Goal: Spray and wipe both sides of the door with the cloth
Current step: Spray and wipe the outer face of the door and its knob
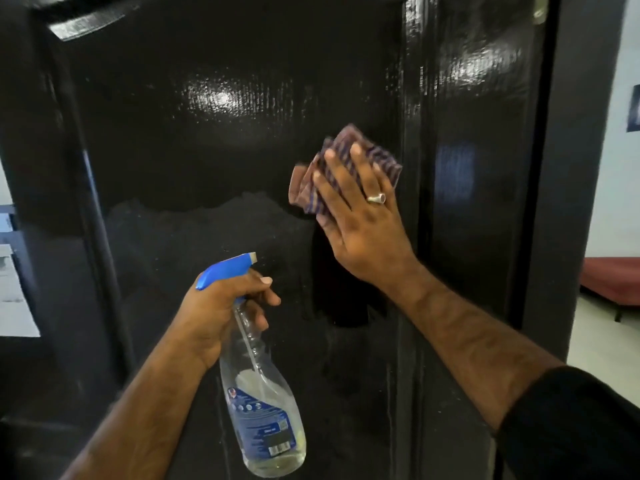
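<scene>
A glossy black door (221, 140) fills most of the view. Its upper panel shines wet, while the lower part looks duller with a wavy boundary between them. My right hand (360, 216) presses a striped brown and purple cloth (381, 157) flat against the panel, fingers straight, near the panel's right edge. My left hand (221, 306) grips the neck of a clear spray bottle (263, 403) with a blue trigger head, held upright below and left of the cloth. A little liquid sits in the bottle's bottom.
The door's right stile and the dark frame (575, 168) stand right of my hand. Beyond it a bright room shows a pale wall, a light floor and a red piece of furniture (613, 282). A pale opening (14, 299) lies at the left edge.
</scene>
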{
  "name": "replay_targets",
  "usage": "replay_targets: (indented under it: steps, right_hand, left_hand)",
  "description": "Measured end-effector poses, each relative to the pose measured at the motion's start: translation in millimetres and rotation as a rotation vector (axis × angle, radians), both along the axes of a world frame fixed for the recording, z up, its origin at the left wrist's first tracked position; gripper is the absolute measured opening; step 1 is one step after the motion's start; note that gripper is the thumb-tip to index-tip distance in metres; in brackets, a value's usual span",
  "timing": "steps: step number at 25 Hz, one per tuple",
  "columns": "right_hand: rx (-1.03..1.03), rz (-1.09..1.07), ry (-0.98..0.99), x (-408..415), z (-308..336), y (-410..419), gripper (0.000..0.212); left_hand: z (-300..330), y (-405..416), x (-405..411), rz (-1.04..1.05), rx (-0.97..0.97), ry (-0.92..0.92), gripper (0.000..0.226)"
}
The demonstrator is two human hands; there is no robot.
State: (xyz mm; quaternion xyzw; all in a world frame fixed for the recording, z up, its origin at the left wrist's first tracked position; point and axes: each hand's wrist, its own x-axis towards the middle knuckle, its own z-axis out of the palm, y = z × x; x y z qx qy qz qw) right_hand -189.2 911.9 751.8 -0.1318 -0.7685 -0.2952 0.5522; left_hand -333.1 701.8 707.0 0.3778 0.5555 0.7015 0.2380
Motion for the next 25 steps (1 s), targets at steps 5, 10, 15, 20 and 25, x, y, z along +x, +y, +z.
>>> replay_targets:
  steps: [5, 10, 15, 20, 25]
  right_hand:
    - [0.343, 0.010, -0.668, 7, -91, 4, 0.074]
    - [0.132, -0.031, -0.054, -12, 45, 2, 0.062]
    - [0.185, 0.022, -0.251, -45, -17, -17, 0.063]
    - [0.479, 0.049, -0.801, -53, -47, -17, 0.071]
    - [0.155, 0.004, -0.095, -78, 64, -34, 0.064]
  left_hand:
    - [-7, -14, -9, 0.048, -0.035, -0.066, 0.009]
    - [-16, -22, -8, 0.067, -0.123, 0.073, 0.026]
    - [-13, -39, -16, 0.080, -0.053, 0.020, 0.016]
    - [0, -51, -30, 0.095, -0.020, 0.015, 0.019]
    - [-5, -57, -51, 0.118, -0.008, -0.044, 0.016]
